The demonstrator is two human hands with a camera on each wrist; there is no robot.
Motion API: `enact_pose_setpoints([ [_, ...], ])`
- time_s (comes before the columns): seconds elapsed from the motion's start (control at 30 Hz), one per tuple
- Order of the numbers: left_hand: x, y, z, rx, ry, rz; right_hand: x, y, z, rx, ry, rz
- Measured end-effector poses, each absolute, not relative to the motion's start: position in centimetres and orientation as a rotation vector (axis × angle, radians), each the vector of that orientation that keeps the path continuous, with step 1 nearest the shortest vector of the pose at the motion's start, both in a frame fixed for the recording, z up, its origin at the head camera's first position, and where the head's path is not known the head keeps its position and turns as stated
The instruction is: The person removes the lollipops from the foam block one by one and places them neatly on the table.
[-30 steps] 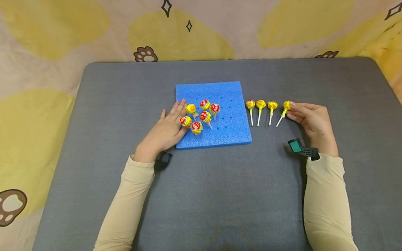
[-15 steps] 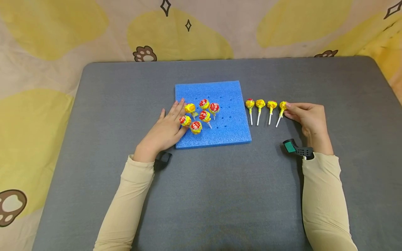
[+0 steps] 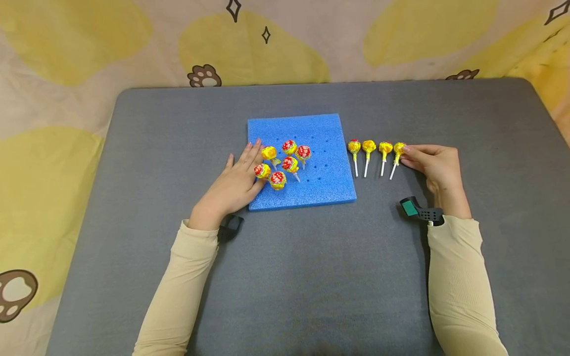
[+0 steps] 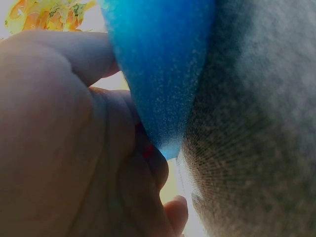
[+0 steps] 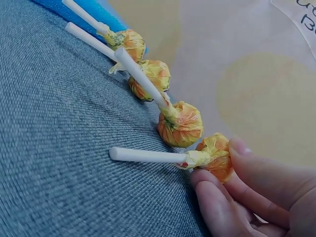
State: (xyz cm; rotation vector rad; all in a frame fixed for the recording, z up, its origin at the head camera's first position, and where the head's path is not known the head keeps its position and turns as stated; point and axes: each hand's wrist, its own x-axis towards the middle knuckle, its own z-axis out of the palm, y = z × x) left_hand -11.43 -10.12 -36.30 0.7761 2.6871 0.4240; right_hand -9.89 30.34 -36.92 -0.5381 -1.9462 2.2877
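Observation:
My right hand (image 3: 436, 165) pinches the wrapped head of a yellow lollipop (image 3: 399, 147) between thumb and fingers; its white stick points toward the table's front. Beside it, to the left, three more lollipops (image 3: 368, 147) lie in a row with their sticks the same way. My left hand (image 3: 236, 183) rests with fingers spread on the left edge of a blue foam block (image 3: 329, 190). Several red and yellow lollipops (image 3: 290, 164) stand in the block's left half, close by those fingers. The left wrist view shows the thumb and palm along the foam's side (image 4: 163, 74).
Small holes dot the right half of the foam block. Everything lies on a grey cloth-covered table (image 3: 320, 277). Behind it hangs a yellow and cream curtain (image 3: 343, 39) with paw prints. A black wrist mount (image 3: 420, 210) sits at the right wrist.
My right hand has moved a little to the left with the pinched lollipop, bringing it nearer the row of three. The left hand stays where it was on the foam block.

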Motion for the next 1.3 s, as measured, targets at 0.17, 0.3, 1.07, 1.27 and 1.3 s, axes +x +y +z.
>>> enact_pose_setpoints([
  [0.17,-11.41,-10.09,-36.26,0.775,2.685,0.422,-9.97,30.32,-37.16,-0.489,-1.995,2.232],
  [0.3,-11.39,-10.09,-36.25,0.774,2.684,0.421,-10.05,30.29,-37.36,-0.431,-2.067,2.140],
  [1.07,-11.35,-10.17,-36.16,0.778,2.684,0.422,-9.76,30.78,-37.03,-0.482,-2.098,2.133],
  [1.27,-11.32,-10.15,-36.09,0.776,2.681,0.424,-9.53,31.13,-36.75,-0.537,-2.031,2.215],
  [1.3,-11.32,-10.14,-36.08,0.775,2.680,0.423,-9.48,31.18,-36.70,-0.547,-2.015,2.229],
])
